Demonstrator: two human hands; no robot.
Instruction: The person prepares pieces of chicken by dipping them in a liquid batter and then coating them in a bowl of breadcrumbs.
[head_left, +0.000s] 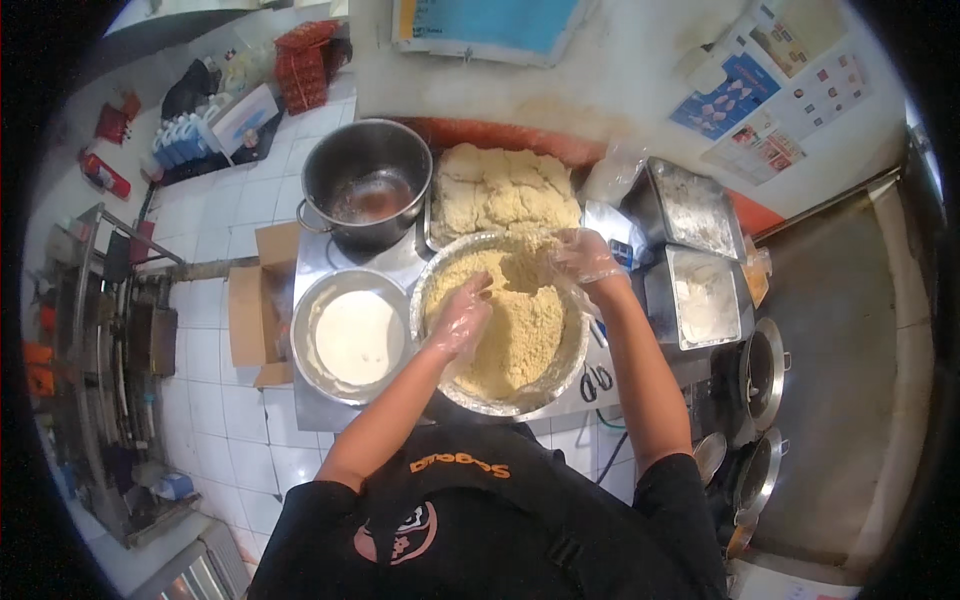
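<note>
A wide metal bowl (500, 407) of yellow, crumbly flour-like coating (517, 341) stands in front of me. My left hand (463, 313), in a clear plastic glove, is over the left part of the coating with its fingers apart and nothing visible in them. Also gloved, my right hand (585, 259) is at the bowl's far right rim. Its fingers are closed on a crumb-coated lump (534, 241) whose kind I cannot tell. A dug-out hollow lies in the coating below that lump. To the left is a metal bowl (301, 341) of off-white batter or liquid (358, 336).
Behind the bowls stand a deep dark pot (367, 161) and a tray heaped with yellow coated mass (506, 187). Scissors (596, 382) lie near the table's (315, 409) front edge. Metal containers (705, 300) are at right, beside pans (765, 375). An opened cardboard box (251, 315) is at left.
</note>
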